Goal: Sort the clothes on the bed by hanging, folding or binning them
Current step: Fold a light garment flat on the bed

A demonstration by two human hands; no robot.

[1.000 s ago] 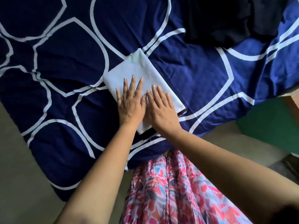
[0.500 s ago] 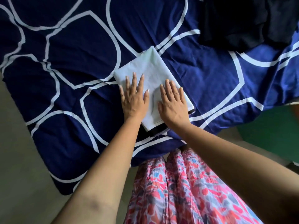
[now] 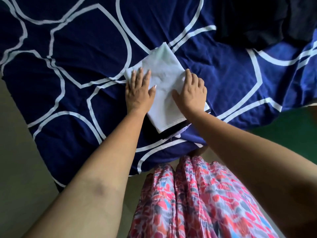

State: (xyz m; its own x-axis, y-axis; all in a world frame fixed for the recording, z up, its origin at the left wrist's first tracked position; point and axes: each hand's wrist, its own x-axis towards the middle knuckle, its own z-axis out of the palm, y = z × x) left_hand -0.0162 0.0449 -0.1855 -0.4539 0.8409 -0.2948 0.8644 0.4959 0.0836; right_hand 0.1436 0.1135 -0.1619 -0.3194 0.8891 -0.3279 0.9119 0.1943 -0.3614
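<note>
Both hands (image 3: pixel 139 93) (image 3: pixel 192 91) flank folded cloth (image 3: pixel 164 93) — long axis diagonal.

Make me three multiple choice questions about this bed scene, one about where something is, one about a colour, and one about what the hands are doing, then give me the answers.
1. Where does the dark heap of clothes lie?
A. at the far right of the bed
B. on the floor
C. under the left hand

2. What colour is the folded cloth on top of the stack?
A. red
B. pale white-blue
C. green

3. How are the hands placed?
A. both lifted clear
B. one holds a hanger
C. both rest on the folded cloth

Answers: 1 A, the heap sits on the bedcover at upper right. 2 B, it looks pale against the navy cover. 3 C, the left hand lies flat and the right hand has fingers curled at its edge.
</note>
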